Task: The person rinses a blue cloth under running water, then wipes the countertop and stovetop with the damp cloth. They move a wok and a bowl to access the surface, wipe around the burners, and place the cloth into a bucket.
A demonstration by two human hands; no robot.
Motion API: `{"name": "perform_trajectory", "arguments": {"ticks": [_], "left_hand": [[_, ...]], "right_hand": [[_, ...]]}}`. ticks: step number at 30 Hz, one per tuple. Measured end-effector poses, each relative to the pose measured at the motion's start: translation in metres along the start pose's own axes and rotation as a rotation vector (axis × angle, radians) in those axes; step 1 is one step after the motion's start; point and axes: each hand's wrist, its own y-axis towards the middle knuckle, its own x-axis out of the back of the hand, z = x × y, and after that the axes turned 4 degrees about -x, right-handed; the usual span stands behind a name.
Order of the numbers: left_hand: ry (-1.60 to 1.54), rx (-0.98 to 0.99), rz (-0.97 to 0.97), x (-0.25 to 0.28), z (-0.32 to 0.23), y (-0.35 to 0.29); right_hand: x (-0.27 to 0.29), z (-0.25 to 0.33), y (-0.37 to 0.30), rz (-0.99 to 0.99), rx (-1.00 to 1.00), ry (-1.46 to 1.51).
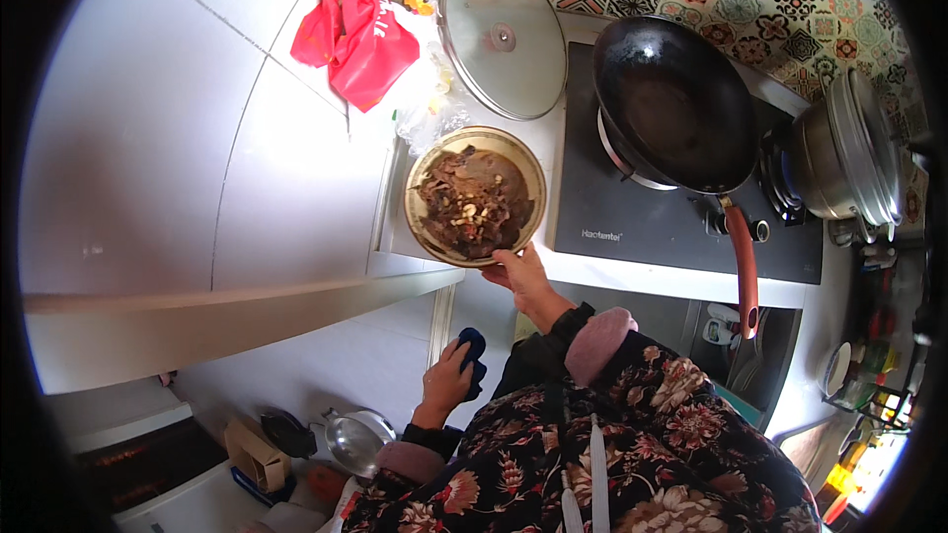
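Note:
My right hand (pixel 530 288) grips the near rim of a wide bowl (pixel 416 222), thumb on top and fingers underneath. Dark sliced meat in brown sauce (pixel 472 199), dotted with pale bits that look like garlic or nuts, fills the bowl. The bowl is at the counter's near left part, beside the stove; whether it rests there or is lifted, I cannot tell. Lower down, in front of the counter, my left hand (pixel 446 381) is closed round a dark blue cloth (pixel 473 347).
Right of the bowl, a black wok (pixel 671 109) with a brown handle (pixel 741 266) sits on the dark gas stove (pixel 592 207). A steel steamer pot (pixel 839 153) stands beyond it. Behind the bowl are a glass lid (pixel 518 59) and a red plastic bag (pixel 360 44).

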Motion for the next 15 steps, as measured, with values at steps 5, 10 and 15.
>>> {"name": "perform_trajectory", "arguments": {"ticks": [5,10,15], "left_hand": [[-0.017,-0.104,0.026,-0.026,-0.047,0.033],[-0.154,-0.134,0.047,-0.036,-0.094,0.07],[-0.493,-0.195,-0.211,-0.031,-0.138,0.104]], "right_hand": [[0.008,0.003,0.009,0.021,-0.068,-0.022],[0.036,0.035,-0.002,0.213,-0.098,-0.364],[0.13,0.088,-0.056,0.239,0.061,-0.533]]}}
